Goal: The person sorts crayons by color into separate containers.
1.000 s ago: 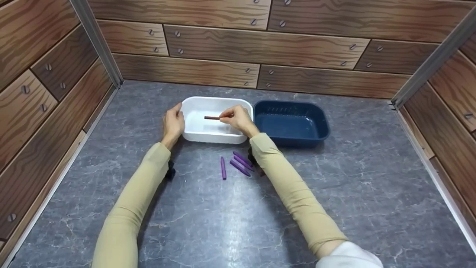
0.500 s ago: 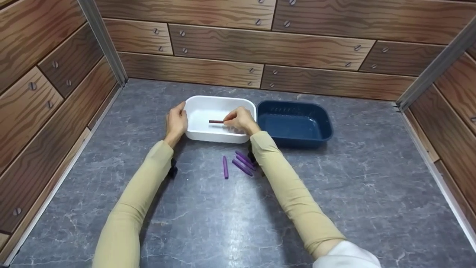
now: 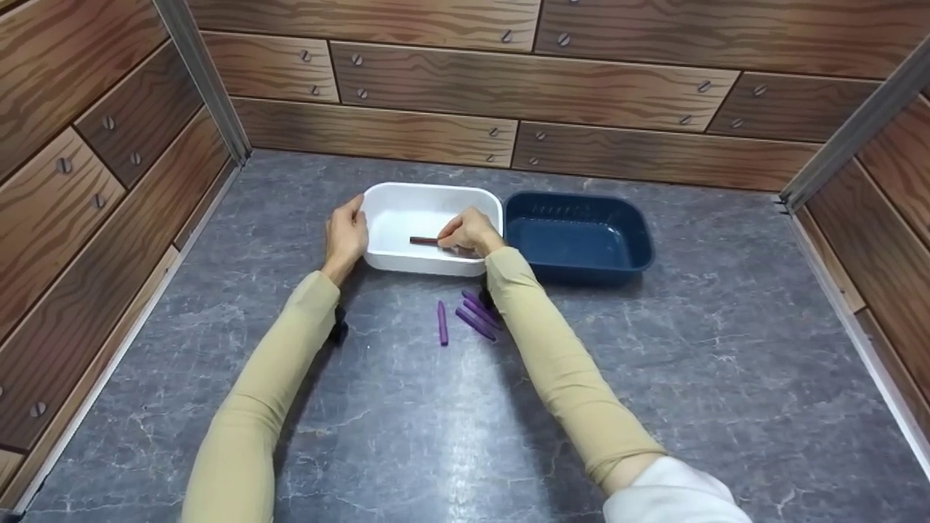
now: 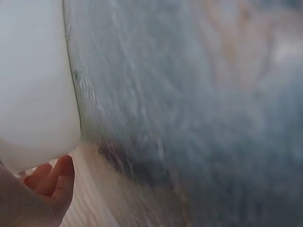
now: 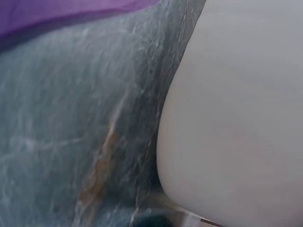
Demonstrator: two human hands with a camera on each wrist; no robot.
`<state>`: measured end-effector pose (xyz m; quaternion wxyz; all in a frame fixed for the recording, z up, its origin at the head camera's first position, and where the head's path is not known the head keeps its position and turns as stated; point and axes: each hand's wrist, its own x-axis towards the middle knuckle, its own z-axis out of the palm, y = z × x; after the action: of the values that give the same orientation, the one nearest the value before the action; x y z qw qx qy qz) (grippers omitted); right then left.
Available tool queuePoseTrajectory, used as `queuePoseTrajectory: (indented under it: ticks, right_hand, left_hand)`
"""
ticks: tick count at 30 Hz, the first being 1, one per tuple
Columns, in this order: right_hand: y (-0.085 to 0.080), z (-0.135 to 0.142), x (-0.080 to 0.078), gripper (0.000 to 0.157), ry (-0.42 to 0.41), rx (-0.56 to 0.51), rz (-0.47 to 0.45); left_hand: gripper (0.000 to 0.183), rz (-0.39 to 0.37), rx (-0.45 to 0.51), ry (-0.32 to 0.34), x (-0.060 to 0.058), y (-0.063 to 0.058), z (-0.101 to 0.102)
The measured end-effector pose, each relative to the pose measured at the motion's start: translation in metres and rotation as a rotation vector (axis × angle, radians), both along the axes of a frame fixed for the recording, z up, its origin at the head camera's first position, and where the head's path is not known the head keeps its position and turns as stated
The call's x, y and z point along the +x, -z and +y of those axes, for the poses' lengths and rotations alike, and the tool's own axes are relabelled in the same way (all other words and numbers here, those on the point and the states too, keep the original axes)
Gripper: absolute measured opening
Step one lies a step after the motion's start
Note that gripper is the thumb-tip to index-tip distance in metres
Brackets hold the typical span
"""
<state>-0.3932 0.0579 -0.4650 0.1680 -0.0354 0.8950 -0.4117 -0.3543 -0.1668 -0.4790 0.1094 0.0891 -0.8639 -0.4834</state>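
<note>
My right hand reaches over the white bin and pinches a brown crayon by its right end. The crayon lies level, low inside the bin, pointing left. My left hand holds the bin's left end, with its fingers against the outer wall in the left wrist view. In front of the bin, one purple crayon lies apart on the table. More purple crayons lie together to its right, partly hidden by my right sleeve. The right wrist view shows the bin's outer wall, not the hand.
A dark blue bin stands right beside the white one, at its right end. Wood-patterned walls enclose the grey marbled table at the back and both sides.
My right hand has lowered the brown crayon slightly toward the white bin's floor and front. My left hand stays at the bin's left end. The head view has shifted a little.
</note>
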Motion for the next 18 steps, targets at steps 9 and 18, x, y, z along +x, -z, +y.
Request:
queuePoseTrajectory:
  ticks: [9, 18]
  right_hand:
    - [0.0000, 0.0006, -0.0007, 0.019, -0.006, -0.015, -0.032]
    - [0.0008, -0.0024, -0.0017, 0.021, 0.009, 0.025, -0.015]
  left_hand:
    - [0.043, -0.009, 0.020, -0.001, -0.0005, -0.0002, 0.0011]
    - [0.043, 0.003, 0.010, -0.003, -0.0006, 0.0022, 0.0010]
